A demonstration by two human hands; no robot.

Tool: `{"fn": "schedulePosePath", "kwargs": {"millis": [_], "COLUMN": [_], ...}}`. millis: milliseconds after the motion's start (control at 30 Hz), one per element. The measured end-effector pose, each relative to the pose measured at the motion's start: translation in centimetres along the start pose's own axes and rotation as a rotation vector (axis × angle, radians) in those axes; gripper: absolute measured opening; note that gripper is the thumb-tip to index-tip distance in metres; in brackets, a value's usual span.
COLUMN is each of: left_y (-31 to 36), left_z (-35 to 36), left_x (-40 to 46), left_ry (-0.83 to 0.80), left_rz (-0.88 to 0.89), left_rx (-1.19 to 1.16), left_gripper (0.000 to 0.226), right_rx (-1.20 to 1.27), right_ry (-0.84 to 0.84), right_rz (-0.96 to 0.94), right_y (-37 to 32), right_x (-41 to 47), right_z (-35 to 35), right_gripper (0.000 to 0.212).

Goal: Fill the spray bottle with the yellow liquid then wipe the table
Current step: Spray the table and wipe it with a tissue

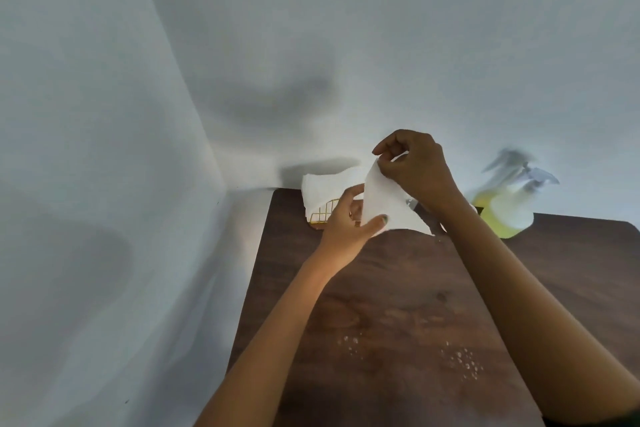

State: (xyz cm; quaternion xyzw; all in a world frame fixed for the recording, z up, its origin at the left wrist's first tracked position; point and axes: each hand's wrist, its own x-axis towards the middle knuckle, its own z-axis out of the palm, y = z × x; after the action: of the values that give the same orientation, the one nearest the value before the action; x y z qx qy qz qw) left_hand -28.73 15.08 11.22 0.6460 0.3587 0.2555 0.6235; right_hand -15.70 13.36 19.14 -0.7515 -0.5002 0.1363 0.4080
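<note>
My left grip (349,222) pinches the lower edge of a white tissue (384,204) between thumb and fingers, while my right grip (412,166) pinches its top corner from above. I judge the two-handed hold is meant to draw one sheet free of the stack (325,184) at about 11 o'clock from my hands: one hand steadies, the other lifts. The stack sits in a gold wire holder (322,217) at the desk's (398,281) far edge, against the wall. The bottle (505,208) stands at 3 o'clock from the tissue, well apart from it, blurred but showing yellow liquid low in its body, so filling looks done. Droplets (460,360) speckle the desk at 6 o'clock, near me; those are what the sheet should wipe next. A thin sheet may tear if pulled unevenly.
</note>
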Motion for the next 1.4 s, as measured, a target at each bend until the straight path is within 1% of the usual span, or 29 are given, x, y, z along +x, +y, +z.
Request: {"fn": "schedulePosePath", "kwargs": {"millis": [67, 100, 167, 267, 300, 333, 367, 400, 433, 467, 533, 600, 667, 733, 833, 867, 933, 1033, 1100, 1200, 1267, 1300, 1333, 1400], "left_y": [0.5, 0.7, 0.9, 0.9, 0.8, 0.8, 0.6, 0.5, 0.3, 0.1, -0.3, -0.6, -0.8, -0.8, -0.9, -0.8, -0.8, -0.6, -0.3, 0.1, 0.2, 0.2, 0.2, -0.1], "left_z": [0.3, 0.4, 0.4, 0.2, 0.1, 0.0, -0.1, -0.3, -0.4, -0.5, -0.6, -0.7, -0.7, -0.7, -0.6, -0.4, -0.1, 0.8, 1.6, 2.9, 3.5, 3.8, 4.1, 4.4], "left_x": [-1.4, -2.5, -4.5, -6.9, -7.6, -8.3, -9.0, -9.6, -10.3, -10.8, -11.8, -12.6, -13.2, -13.6, -14.0, -14.1, -14.2, -14.5, -14.7, -15.0, -15.1, -15.1, -15.0, -14.9], "left_ry": [0.005, 0.000, -0.010, -0.051, -0.065, -0.074, -0.072, -0.075, -0.078, -0.085, -0.101, -0.104, -0.101, -0.083, -0.024, -0.017, -0.020, 0.002, 0.004, 0.004, 0.023, 0.036, 0.047, 0.081], "left_rz": [0.005, 0.012, -0.001, -0.103, -0.135, -0.160, -0.178, -0.189, -0.196, -0.200, -0.212, -0.234, -0.247, -0.247, -0.207, -0.199, -0.215, -0.285, -0.325, -0.369, -0.393, -0.394, -0.375, -0.308], "left_rx": [-0.048, -0.081, -0.159, -0.309, -0.337, -0.356, -0.369, -0.385, -0.393, -0.396, -0.391, -0.371, -0.325, -0.286, -0.241, -0.240, -0.252, -0.313, -0.357, -0.433, -0.474, -0.458, -0.412, -0.269], "left_gripper": [0.022, 0.015, 0.016, 0.015, 0.015, 0.016, 0.018, 0.020, 0.021, 0.020, 0.019, 0.017, 0.017, 0.020, 0.016, 0.015, 0.019, 0.020, 0.023, 0.030, 0.038, 0.040, 0.036, 0.016], "right_rx": [0.014, 0.021, 0.042, 0.151, 0.222, 0.326, 0.471, 0.628, 0.764, 0.867, 0.966, 0.972, 0.899, 0.800, 0.710, 0.711, 0.814, 0.957, 0.943, 0.897, 0.902, 0.903, 0.906, 0.880], "right_ry": [0.005, 0.019, 0.026, 0.023, 0.029, 0.014, -0.033, -0.117, -0.207, -0.289, -0.384, -0.376, -0.296, -0.238, -0.239, -0.249, -0.275, -0.304, -0.308, -0.286, -0.303, -0.318, -0.332, -0.339], "right_rz": [0.013, 0.018, 0.032, 0.112, 0.172, 0.249, 0.333, 0.416, 0.486, 0.545, 0.619, 0.652, 0.638, 0.599, 0.522, 0.500, 0.485, 0.528, 0.519, 0.494, 0.496, 0.489, 0.482, 0.471], "right_y": [-0.1, -0.1, 0.1, 0.9, 1.3, 1.5, 1.8, 2.3, 2.7, 3.0, 3.5, 4.0, 4.3, 4.5, 4.9, 5.1, 5.5, 6.4, 6.8, 7.5, 7.9, 8.0, 8.2, 8.5], "right_x": [-0.8, -1.6, -3.0, -5.2, -6.1, -7.3, -8.5, -9.7, -11.2, -12.8, -15.7, -17.6, -18.7, -19.3, -19.7, -19.7, -20.0, -20.3, -20.6, -21.0, -21.2, -21.3, -21.4, -21.3], "right_z": [-0.7, -1.3, -2.2, -3.2, -3.4, -3.7, -4.0, -4.1, -4.1, -3.9, -2.9, -1.7, -1.1, -1.2, -1.8, -2.0, -2.6, -3.5, -4.0, -4.5, -4.9, -5.1, -5.3, -5.9], "right_gripper": [0.011, 0.011, 0.013, 0.018, 0.027, 0.041, 0.057, 0.064, 0.061, 0.053, 0.045, 0.037, 0.027, 0.028, 0.031, 0.029, 0.024, 0.026, 0.027, 0.039, 0.041, 0.040, 0.040, 0.039]}}
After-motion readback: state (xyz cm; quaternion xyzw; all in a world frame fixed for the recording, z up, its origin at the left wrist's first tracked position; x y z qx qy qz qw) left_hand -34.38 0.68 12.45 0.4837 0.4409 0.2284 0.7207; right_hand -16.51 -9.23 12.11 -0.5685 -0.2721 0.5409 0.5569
